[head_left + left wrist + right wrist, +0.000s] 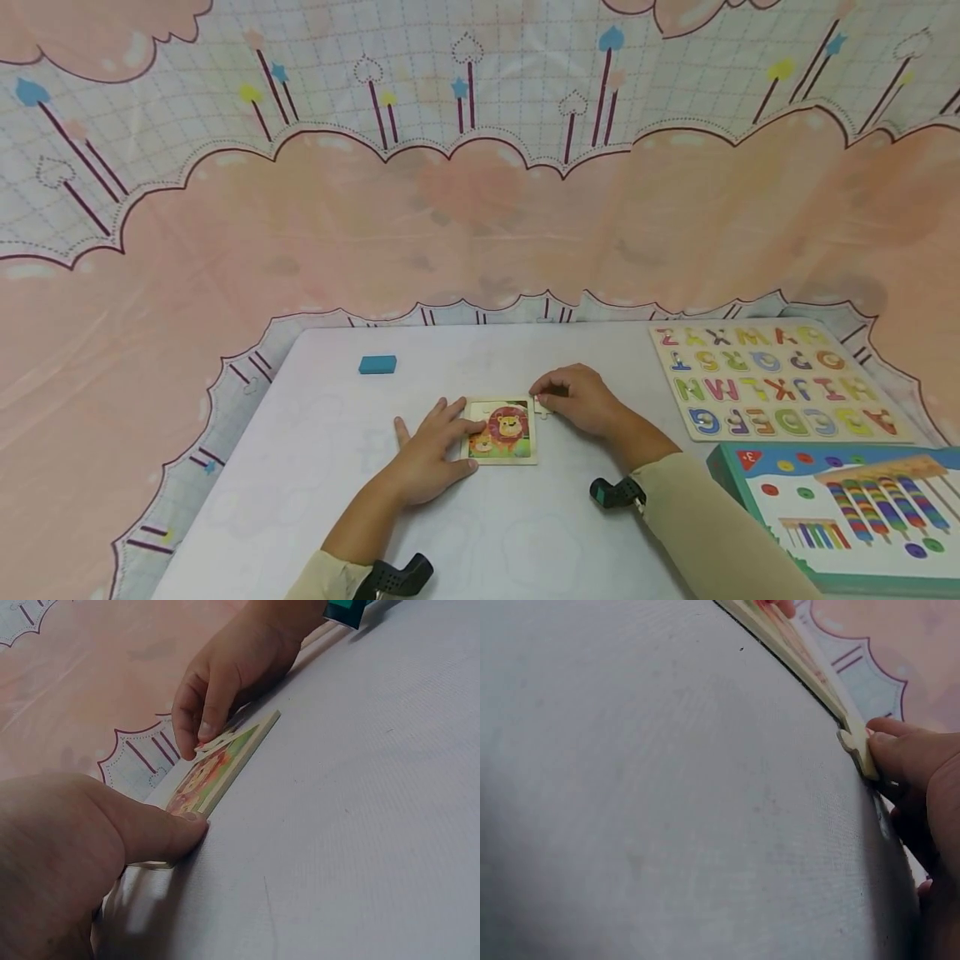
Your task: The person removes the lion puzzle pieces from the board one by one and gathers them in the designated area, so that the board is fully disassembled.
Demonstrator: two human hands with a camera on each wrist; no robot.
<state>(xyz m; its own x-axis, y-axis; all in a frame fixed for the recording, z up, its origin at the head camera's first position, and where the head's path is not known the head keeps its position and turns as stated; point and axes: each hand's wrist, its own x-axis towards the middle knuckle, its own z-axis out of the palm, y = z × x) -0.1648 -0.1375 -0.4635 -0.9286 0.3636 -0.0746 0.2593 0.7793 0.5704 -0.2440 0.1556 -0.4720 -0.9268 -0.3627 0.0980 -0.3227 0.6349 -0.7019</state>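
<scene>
A small square wooden jigsaw puzzle [501, 461] with a lion picture lies flat on the white table. My left hand [429, 454] rests at its left side, fingers spread. One fingertip touches the picture, and the thumb lies against the near left corner, as the left wrist view shows along the puzzle's edge [244, 760]. Just past the right edge, my right hand [579, 402] pinches a puzzle piece [543, 411] between thumb and fingers. In the right wrist view, that piece [860, 755] has a rounded tab and sits beside the puzzle's corner, partly hidden by the fingers.
A blue rectangular block [377, 365] lies at the back left of the table [300, 500]. On the right is an alphabet board [780, 379] with colourful letters. Nearer, a green-edged box [840, 517] with printed bead rods stands beside my right forearm. A patterned cloth [450, 225] hangs behind.
</scene>
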